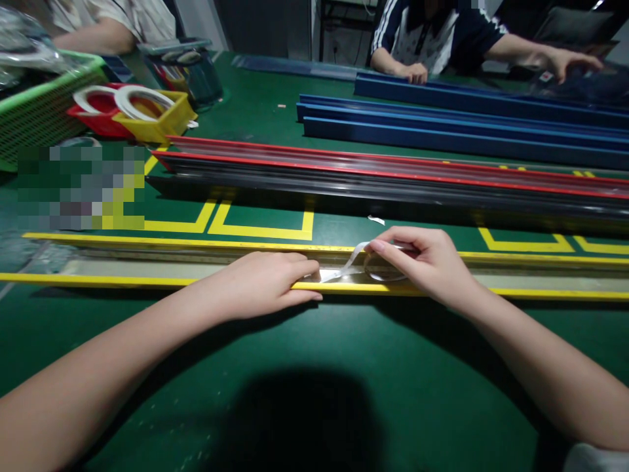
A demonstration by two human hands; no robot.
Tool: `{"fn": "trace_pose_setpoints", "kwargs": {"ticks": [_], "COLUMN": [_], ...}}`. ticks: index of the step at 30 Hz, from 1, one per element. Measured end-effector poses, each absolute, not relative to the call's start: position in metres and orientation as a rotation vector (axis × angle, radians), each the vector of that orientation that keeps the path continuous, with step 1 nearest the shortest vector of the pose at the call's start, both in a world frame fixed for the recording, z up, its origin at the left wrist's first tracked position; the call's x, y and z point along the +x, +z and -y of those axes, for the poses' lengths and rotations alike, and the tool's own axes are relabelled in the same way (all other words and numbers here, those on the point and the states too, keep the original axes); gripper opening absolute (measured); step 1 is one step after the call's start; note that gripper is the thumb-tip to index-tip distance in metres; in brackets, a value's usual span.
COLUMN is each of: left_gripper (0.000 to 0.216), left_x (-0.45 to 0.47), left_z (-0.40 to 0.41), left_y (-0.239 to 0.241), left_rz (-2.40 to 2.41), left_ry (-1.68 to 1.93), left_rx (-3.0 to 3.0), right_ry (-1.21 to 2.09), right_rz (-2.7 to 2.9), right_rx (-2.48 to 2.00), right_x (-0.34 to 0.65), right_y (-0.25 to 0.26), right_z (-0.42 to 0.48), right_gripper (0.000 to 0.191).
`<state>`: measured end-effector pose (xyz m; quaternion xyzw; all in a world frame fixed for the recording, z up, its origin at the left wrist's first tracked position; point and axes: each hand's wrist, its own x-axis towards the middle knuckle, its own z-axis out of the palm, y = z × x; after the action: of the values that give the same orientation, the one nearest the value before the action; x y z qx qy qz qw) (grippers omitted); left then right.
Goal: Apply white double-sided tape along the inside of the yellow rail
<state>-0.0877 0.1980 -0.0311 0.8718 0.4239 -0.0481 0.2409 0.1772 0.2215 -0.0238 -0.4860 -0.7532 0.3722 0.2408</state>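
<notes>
A long channel with yellow edges point(147, 282) lies crosswise in front of me. My left hand point(263, 283) grips its near edge, the thumb outside and the fingers inside the channel. My right hand point(435, 265) pinches a strip of white tape point(352, 257) between thumb and fingertips. From the pinch the strip curves down to the channel floor, close to my left fingertips. A thin loop of the tape point(376, 274) shows under my right hand, partly hidden by the fingers.
Behind lie red-edged and black profiles point(314, 187) and blue profiles point(442, 134). Tape rolls sit in a yellow bin point(170, 121) and a red bin point(91, 124), beside a green basket point(29, 121). Two people sit across the table; a co-worker's hand point(413, 72) rests on a blue profile.
</notes>
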Motion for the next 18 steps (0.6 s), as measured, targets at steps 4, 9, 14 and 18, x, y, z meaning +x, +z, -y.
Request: {"fn": "trace_pose_setpoints", "kwargs": {"ticks": [4,9,14,18], "left_gripper": [0.036,0.037,0.042,0.042], "left_x": [-0.089,-0.090,-0.090,-0.090], "left_z": [-0.198,-0.199,-0.198,-0.200], "left_y": [-0.031,-0.032,-0.033,-0.033], "left_rz": [-1.147,-1.147,-1.144,-1.122], "left_ry": [-0.123,-0.114,-0.093,-0.084], "left_rx": [2.403,2.388,2.340,2.313], "right_ry": [1.022,1.052,0.890,0.793], "right_rz": [2.163,2.278,2.381,2.388], "right_rx": [-1.336,-1.318,-1.308,-1.277], "right_x": [0.180,0.180,0.175,0.168], "right_y": [-0.013,0.005,0.018,0.027], "right_z": [-0.223,-0.216,-0.201,-0.191], "right_gripper": [0.041,0.035,0.033,0.036]}}
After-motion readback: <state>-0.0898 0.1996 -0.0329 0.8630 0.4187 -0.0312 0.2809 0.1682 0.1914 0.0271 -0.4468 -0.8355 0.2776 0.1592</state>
